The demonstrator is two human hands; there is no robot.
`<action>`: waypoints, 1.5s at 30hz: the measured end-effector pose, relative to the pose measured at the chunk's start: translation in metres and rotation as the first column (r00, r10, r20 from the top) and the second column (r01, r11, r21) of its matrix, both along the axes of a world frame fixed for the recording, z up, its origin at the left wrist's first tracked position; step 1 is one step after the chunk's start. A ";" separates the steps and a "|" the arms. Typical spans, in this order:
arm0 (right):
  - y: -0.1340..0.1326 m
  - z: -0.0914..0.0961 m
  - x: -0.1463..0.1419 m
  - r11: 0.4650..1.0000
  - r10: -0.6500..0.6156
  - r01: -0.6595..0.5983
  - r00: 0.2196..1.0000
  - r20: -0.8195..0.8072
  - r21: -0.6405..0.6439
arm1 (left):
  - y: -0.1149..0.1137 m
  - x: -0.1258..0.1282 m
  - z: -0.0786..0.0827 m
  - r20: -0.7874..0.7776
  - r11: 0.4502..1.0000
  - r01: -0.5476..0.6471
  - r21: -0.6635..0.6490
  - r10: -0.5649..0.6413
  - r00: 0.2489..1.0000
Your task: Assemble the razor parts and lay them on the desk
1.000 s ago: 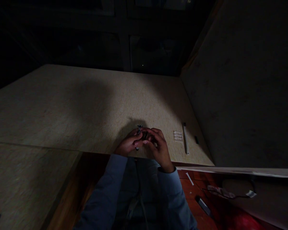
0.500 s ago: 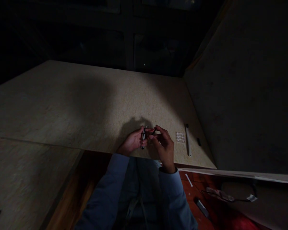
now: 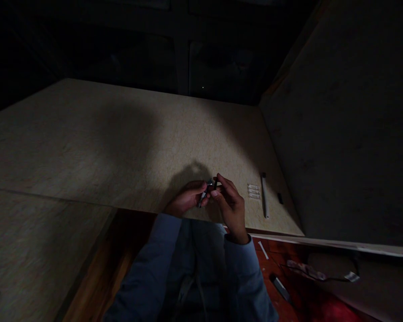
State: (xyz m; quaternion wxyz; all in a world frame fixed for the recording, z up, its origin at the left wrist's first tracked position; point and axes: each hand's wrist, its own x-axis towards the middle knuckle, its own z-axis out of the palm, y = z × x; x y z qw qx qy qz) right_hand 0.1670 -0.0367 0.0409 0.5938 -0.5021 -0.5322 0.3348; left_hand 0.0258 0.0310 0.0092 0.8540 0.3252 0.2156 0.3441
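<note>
Close to the front edge of the table, my left hand (image 3: pixel 187 199) is closed on a small slim object (image 3: pixel 203 197), light and dark with a shiny metal part at its upper end. Its exact kind is hard to make out in the dim light. Just to the right, my right hand (image 3: pixel 231 203) pinches a short black stick-like piece (image 3: pixel 215 183) between thumb and fingers, held nearly upright. The two hands are almost touching. My fingers partly hide both objects.
On the table (image 3: pixel 137 143), to the right, lie a clear plastic piece with several slots (image 3: pixel 254 191), a grey stick with a dark end (image 3: pixel 265 197) and a small black piece (image 3: pixel 280 198). A dark panel (image 3: pixel 339 156) rises along the right side.
My left hand has turned the slim object, tilting its upper end to the right, with the thumb now over it. The black piece in my right hand stands more upright.
</note>
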 end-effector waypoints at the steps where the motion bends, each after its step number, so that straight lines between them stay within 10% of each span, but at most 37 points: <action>1: 0.000 -0.001 0.000 1.000 0.013 -0.013 1.000 -0.026 -0.007 | -0.001 -0.001 0.001 -0.001 1.000 0.003 0.022 -0.003 1.000; 45: -0.004 -0.012 0.000 0.951 0.221 -0.298 0.837 -0.500 -0.077 | -0.004 -0.011 0.017 -0.040 0.973 0.156 0.172 -0.151 0.988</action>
